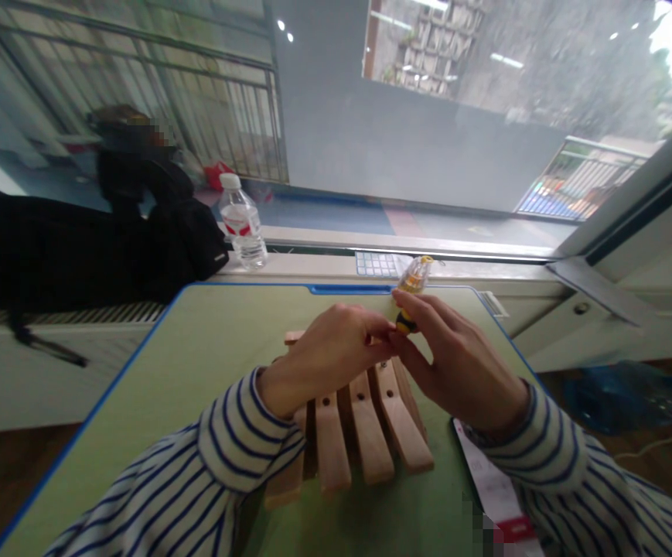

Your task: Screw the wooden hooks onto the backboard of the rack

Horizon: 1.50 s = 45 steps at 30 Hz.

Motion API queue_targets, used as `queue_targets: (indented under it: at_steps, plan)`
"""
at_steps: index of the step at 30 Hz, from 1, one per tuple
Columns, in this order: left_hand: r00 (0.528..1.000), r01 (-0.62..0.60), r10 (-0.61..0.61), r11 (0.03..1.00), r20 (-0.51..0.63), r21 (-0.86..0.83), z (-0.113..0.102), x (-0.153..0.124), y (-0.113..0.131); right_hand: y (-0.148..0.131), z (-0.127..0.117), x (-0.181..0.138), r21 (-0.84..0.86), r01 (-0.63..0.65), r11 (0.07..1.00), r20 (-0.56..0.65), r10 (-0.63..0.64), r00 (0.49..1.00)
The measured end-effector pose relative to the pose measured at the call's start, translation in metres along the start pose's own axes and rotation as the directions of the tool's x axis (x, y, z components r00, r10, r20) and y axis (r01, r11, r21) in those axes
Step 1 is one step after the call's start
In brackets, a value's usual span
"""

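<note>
Small bee-striped capsule toy (414, 285), near the far edge of the desk (138, 402), at centre of the frame, held between both hands above the wooden slats (370, 433): clear yellowish upper part, black and yellow stripes at the lower end. Right hand (457, 356) with grip clenched on it, fingers across the body; left hand (327, 360) curled, fingertips at the striped end, its hold not sure to tell. Raised probably for keeping it free of the slats. Plastic water bottle (243, 224) on the sill, upper left.

Wooden slats (367, 425) on a desk (196, 371)
</note>
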<state>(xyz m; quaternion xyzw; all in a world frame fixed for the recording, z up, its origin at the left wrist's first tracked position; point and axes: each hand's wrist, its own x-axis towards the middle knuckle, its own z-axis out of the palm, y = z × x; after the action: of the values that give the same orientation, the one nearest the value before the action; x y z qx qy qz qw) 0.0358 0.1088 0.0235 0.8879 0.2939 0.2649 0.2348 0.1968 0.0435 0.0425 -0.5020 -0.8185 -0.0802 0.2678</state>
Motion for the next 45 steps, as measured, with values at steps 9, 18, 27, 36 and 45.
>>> queue_targets:
  at_steps: [9, 18, 27, 36, 45]
  plan:
    - [0.997, -0.012, 0.016, 0.999, 0.082, -0.047, -0.001, 0.001, -0.003, 0.006, 0.004, 0.001, 0.0, 0.062, 0.998, 0.002, -0.062, 0.998]
    - [0.995, -0.027, 0.033, 0.998, 0.097, -0.061, 0.001, 0.0, -0.001, 0.005, 0.009, -0.005, -0.061, 0.016, 0.998, -0.025, -0.018, 1.0]
    - [1.0, -0.014, 0.014, 1.0, 0.022, -0.021, 0.003, 0.0, -0.001, 0.003, 0.004, -0.005, -0.081, 0.0, 0.997, -0.006, -0.001, 1.0]
    - [0.999, -0.004, 0.007, 0.998, 0.051, -0.057, 0.0, 0.0, -0.002, 0.002, -0.003, 0.001, 0.041, -0.01, 0.999, 0.052, 0.008, 0.999]
    - [0.995, -0.004, 0.015, 0.994, 0.097, -0.109, 0.0, 0.0, -0.002, 0.002, 0.01, -0.003, -0.07, -0.021, 0.997, -0.024, 0.019, 1.0]
